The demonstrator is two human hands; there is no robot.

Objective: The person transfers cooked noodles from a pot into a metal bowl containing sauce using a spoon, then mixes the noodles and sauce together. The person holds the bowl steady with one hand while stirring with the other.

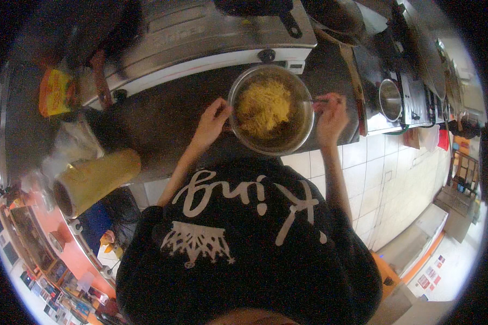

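Note:
A round metal bowl stands in front of me at the edge of the dark counter. Heaped inside it are pale yellow shreds of food, too blurred to name more exactly. The fingers of my left hand close on the bowl's left rim. On the opposite side, my right hand grips the thin dark handle of a utensil that reaches over the rim. The working end of the utensil cannot be made out among the shreds.
Behind the bowl runs a steel appliance with knobs, bearing a black pan. Another person's arm hangs at the left, near a yellow packet. A plastic bag and yellowish cylindrical container lie closer. A metal pot stands right.

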